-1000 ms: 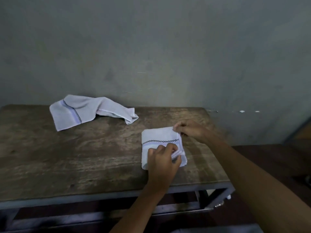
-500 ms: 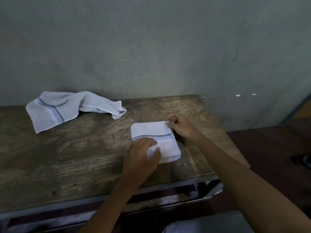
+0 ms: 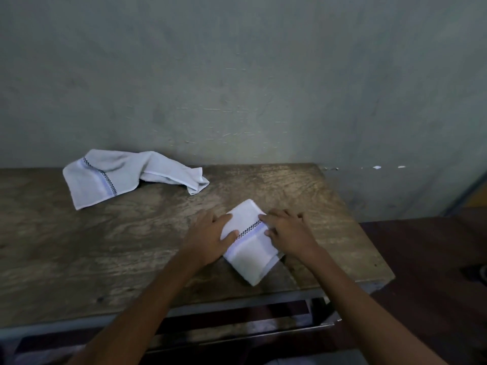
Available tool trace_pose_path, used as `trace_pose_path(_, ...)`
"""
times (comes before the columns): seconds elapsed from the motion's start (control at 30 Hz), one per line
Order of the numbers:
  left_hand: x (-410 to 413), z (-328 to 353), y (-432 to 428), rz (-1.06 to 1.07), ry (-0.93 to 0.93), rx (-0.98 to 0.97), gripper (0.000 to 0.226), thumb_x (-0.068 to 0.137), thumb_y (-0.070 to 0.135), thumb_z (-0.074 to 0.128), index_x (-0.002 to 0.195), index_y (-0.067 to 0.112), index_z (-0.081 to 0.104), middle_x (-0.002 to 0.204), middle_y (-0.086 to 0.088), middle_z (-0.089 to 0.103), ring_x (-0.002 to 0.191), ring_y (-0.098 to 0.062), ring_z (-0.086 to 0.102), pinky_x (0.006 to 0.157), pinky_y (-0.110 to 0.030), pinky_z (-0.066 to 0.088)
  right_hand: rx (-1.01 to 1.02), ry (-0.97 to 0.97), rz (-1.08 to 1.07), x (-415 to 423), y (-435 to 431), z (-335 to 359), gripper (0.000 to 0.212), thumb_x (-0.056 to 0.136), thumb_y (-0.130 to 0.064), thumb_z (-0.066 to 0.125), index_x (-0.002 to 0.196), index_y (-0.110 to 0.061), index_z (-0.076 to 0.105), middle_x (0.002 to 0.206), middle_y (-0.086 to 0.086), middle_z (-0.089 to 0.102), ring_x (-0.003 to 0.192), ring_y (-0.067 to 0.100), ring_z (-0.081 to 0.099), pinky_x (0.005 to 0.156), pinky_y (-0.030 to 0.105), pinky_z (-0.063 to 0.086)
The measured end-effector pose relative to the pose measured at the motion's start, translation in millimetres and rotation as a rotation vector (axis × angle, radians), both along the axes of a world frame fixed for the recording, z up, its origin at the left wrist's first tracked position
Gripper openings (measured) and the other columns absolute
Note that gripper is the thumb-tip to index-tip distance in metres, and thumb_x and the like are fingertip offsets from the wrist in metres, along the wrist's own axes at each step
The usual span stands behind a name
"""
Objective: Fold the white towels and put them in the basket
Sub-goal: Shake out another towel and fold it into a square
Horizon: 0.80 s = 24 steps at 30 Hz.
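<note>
Pressing the folded white towel (image 3: pixel 250 248) near the wooden table's (image 3: pixel 105 246) front right corner, we have left hand (image 3: pixel 208 237) and right hand (image 3: pixel 287 233) flanking it, fingers fairly straight, not curled round it. Risk: a loose lift lets layers spring open. Farther back, the crumpled towel (image 3: pixel 118 175) awaits folding; no basket in view.

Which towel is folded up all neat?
The folded towel that the left hand and right hand touch: a neat small packet. The crumpled towel near the wall lies loose and bunched.
</note>
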<state>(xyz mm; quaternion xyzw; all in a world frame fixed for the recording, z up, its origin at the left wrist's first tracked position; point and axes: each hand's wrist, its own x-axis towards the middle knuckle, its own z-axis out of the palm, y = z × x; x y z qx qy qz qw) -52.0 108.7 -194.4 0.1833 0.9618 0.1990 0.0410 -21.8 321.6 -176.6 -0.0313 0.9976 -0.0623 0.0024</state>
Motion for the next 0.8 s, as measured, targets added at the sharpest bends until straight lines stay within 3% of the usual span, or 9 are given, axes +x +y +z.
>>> trace_pose_path(0.1, 39, -6, -4, 0.118, -0.003, 0.184, 0.088, 0.070, 0.074, 0.028, 0.137, 0.019, 0.042, 0.133, -0.006, 0.049, 0.122, -0.023, 0.046, 0.098, -0.032, 0.037, 0.077, 0.127, -0.009, 0, -14, 10, 0.041, 0.087, -0.028, 0.052, 0.128, -0.029, 0.052, 0.138, 0.002, 0.046, 0.129, 0.023, 0.036, 0.104, 0.043, 0.021)
trace_pose_path(0.17, 59, -8, -5, 0.204, -0.089, 0.358, 0.082, 0.073, 0.067, 0.053, 0.135, 0.014, 0.045, 0.131, -0.006, 0.053, 0.117, -0.021, 0.051, 0.094, -0.030, 0.040, 0.042, 0.224, -0.009, 10, -27, 12, 0.036, 0.088, -0.027, 0.047, 0.124, -0.024, 0.054, 0.133, 0.002, 0.049, 0.124, 0.023, 0.039, 0.103, 0.041, 0.024)
trace_pose_path(0.23, 71, -8, -4, 0.293, -0.183, 0.513, 0.065, 0.076, 0.046, 0.072, 0.129, 0.013, 0.051, 0.117, -0.005, 0.061, 0.102, -0.018, 0.058, 0.080, -0.027, 0.045, -0.036, 0.265, -0.008, 25, -39, 9, 0.036, 0.093, -0.029, 0.039, 0.125, -0.020, 0.052, 0.135, 0.004, 0.048, 0.125, 0.025, 0.041, 0.103, 0.039, 0.028)
trace_pose_path(0.3, 79, -7, -6, 0.361, -0.252, 0.646, 0.051, 0.075, 0.033, 0.077, 0.118, 0.015, 0.056, 0.101, -0.003, 0.065, 0.084, -0.013, 0.061, 0.069, -0.024, 0.048, -0.075, 0.186, -0.001, 39, -46, 1, 0.045, 0.094, -0.038, 0.030, 0.131, -0.019, 0.046, 0.144, 0.007, 0.040, 0.132, 0.027, 0.036, 0.106, 0.039, 0.027)
trace_pose_path(0.43, 89, -9, -14, 0.430, -0.371, 0.831, 0.048, 0.069, 0.030, 0.081, 0.109, 0.018, 0.057, 0.096, -0.007, 0.068, 0.083, -0.015, 0.066, 0.071, -0.029, 0.054, -0.087, 0.012, 0.010, 45, -46, -22, 0.088, 0.079, -0.073, 0.000, 0.148, -0.023, 0.021, 0.158, 0.007, 0.015, 0.146, 0.021, 0.010, 0.117, 0.039, 0.008)
trace_pose_path(0.5, 92, -7, -15, 0.422, -0.403, 0.808, 0.036, 0.074, 0.028, 0.078, 0.103, 0.018, 0.059, 0.092, -0.006, 0.069, 0.080, -0.015, 0.066, 0.065, -0.024, 0.051, -0.084, 0.049, -0.013, 41, -46, -29, 0.093, 0.075, -0.071, -0.010, 0.147, -0.023, 0.024, 0.157, 0.009, 0.019, 0.146, 0.022, 0.013, 0.117, 0.040, 0.009)
trace_pose_path(0.6, 94, -4, -16, 0.411, -0.468, 0.780, 0.021, 0.079, 0.028, 0.074, 0.089, 0.012, 0.064, 0.078, -0.003, 0.069, 0.063, -0.010, 0.062, 0.054, -0.020, 0.044, -0.051, 0.149, -0.015, 37, -49, -30, 0.077, 0.089, -0.061, 0.005, 0.140, -0.016, 0.042, 0.147, 0.017, 0.039, 0.138, 0.031, 0.034, 0.113, 0.046, 0.024)
trace_pose_path(0.7, 98, -8, -21, 0.397, -0.516, 0.754, 0.026, 0.084, 0.030, 0.068, 0.086, 0.004, 0.064, 0.059, 0.000, 0.058, 0.040, -0.004, 0.046, 0.043, -0.021, 0.036, 0.005, 0.044, 0.011, 32, -52, -23, 0.078, 0.081, -0.052, 0.003, 0.145, -0.018, 0.032, 0.149, 0.019, 0.033, 0.141, 0.032, 0.026, 0.115, 0.044, 0.016)
trace_pose_path(0.8, 102, -4, -21, 0.401, -0.608, 0.807, 0.023, 0.089, 0.027, 0.061, 0.089, 0.004, 0.061, 0.055, 0.000, 0.047, 0.030, -0.005, 0.033, 0.033, -0.017, 0.025, 0.029, 0.087, 0.010, 27, -58, -23, 0.061, 0.082, -0.038, 0.024, 0.135, -0.022, 0.049, 0.123, 0.031, 0.056, 0.118, 0.043, 0.053, 0.103, 0.049, 0.039)
